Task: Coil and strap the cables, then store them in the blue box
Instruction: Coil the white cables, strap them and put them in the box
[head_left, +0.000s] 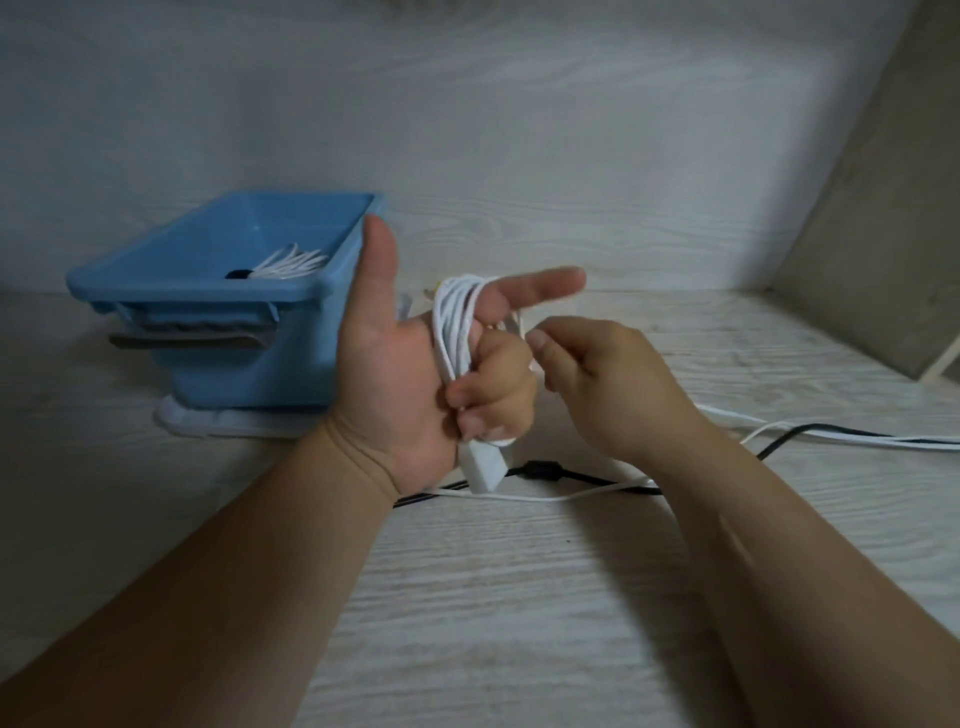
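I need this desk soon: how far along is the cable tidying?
Done: one white cable bundle with a dark band lies in the blue plastic box. In hand: the left hand grips a white cable coil wound round its fingers, unstrapped; the right hand is beside it. Left: a black cable and a loose white cable lie uncoiled on the pale wood-grain table.

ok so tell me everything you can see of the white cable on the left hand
The white cable is thin, smooth and plastic-looking, wound in several loops round the left hand, whose lower fingers curl over it. Its white rectangular plug hangs below the palm. The right hand appears to pinch a strand beside the coil.
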